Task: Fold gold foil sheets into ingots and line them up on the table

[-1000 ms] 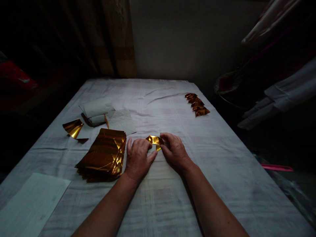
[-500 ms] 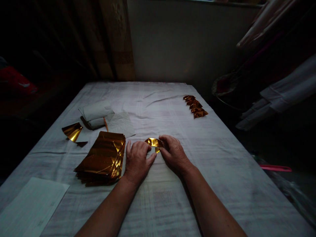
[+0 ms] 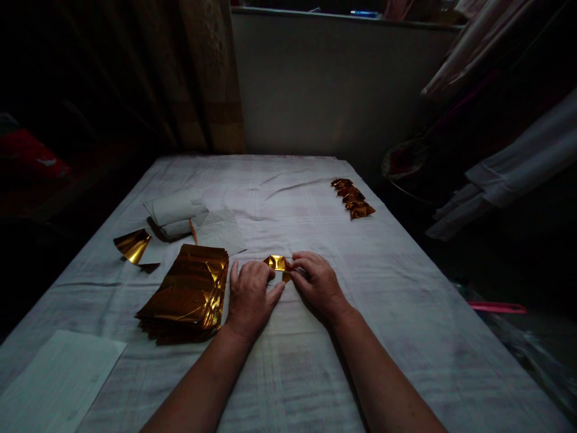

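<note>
A small folded piece of gold foil paper (image 3: 277, 263) lies between my hands on the cloth-covered table. My left hand (image 3: 252, 294) presses its left side with fingers and thumb, covering part of it. On the right, my right hand (image 3: 318, 282) pinches the paper's edge between thumb and fingertips. Close to my left hand is a thick stack of gold foil sheets (image 3: 187, 288). Several finished-looking folded gold foil pieces (image 3: 353, 198) sit in a row at the far right of the table.
White paper (image 3: 58, 379) lies at the near left. Crumpled pale wrapping paper (image 3: 175, 213) and a curled gold scrap (image 3: 134, 245) are behind the stack. A pink handle (image 3: 498, 307) shows beyond the table's right edge, and pale clothes (image 3: 518, 156) hang at right.
The camera view has tilted up slightly. My right fingers have shifted a little at the folded paper's right edge, while both hands stay on it.
</note>
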The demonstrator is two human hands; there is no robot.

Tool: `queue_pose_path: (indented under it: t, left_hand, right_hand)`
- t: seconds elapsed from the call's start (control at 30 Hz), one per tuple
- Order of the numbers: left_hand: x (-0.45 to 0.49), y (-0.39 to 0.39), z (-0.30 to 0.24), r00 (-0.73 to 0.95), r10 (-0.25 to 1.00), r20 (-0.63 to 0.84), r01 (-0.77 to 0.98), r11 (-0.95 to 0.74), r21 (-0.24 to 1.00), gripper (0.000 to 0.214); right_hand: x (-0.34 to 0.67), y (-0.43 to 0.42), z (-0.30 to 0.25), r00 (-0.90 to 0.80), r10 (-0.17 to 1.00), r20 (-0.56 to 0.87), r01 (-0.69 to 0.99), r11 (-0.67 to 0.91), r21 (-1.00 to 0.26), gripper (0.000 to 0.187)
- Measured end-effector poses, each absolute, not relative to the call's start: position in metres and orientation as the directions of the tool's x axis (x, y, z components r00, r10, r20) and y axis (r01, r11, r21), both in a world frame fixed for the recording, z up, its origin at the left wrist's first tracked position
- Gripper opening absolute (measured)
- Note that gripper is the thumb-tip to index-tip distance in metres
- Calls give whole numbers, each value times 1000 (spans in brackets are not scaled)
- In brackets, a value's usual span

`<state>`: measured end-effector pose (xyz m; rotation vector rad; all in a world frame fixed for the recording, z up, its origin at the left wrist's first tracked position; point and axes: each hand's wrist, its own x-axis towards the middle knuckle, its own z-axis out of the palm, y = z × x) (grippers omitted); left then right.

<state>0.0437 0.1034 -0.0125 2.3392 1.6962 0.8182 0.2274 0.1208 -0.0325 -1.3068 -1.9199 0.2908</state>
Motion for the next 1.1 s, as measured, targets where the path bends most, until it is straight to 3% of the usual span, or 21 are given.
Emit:
queue_pose_path:
  t: [0.13,0.37,0.63,0.87,1.1]
  left_hand:
    - [43,104,-13,221,910,351,838,-361,409,12]
    - [43,103,-12,232,905,358,838,-372,398,11]
    - [33,111,-14,173,903,393,786,-367,498,11]
    - [13,118,-18,258,885,387,759,-434,486,36]
    - [1,125,-23,320,859,399,735,-491,467,20]
  right_hand:
    - [228,119,-33,-226,848,480,713,480,-511,10]
    - [226,118,-31,-221,860,461,729,460,-508,8]
    - [225,118,-27,-277,848,452,741,488,-461,10]
    - [229,120,-28,-312,846,433,719,508,-474,9]
    - [230,118,-22,-317,861,397,704,494,-510,11]
